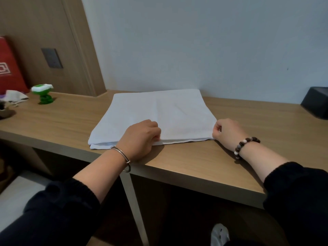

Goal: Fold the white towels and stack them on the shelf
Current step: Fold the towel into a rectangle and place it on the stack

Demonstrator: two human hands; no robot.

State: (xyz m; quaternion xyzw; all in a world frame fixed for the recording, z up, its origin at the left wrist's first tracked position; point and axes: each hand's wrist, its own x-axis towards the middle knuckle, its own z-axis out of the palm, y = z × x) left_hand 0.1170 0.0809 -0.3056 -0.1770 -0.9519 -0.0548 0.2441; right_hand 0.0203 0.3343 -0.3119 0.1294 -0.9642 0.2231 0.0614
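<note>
A white towel lies folded in layers on the wooden shelf, its far edge against the wall. My left hand rests on the towel's near edge around the middle, fingers curled and pinching the top layer. At the towel's near right corner, my right hand pinches the cloth between curled fingers. A second layer shows under the near left corner.
A green and white figure stands at the left of the shelf, beside a red box and crumpled cloth. A black box sits at the far right. The shelf's front edge runs under my wrists.
</note>
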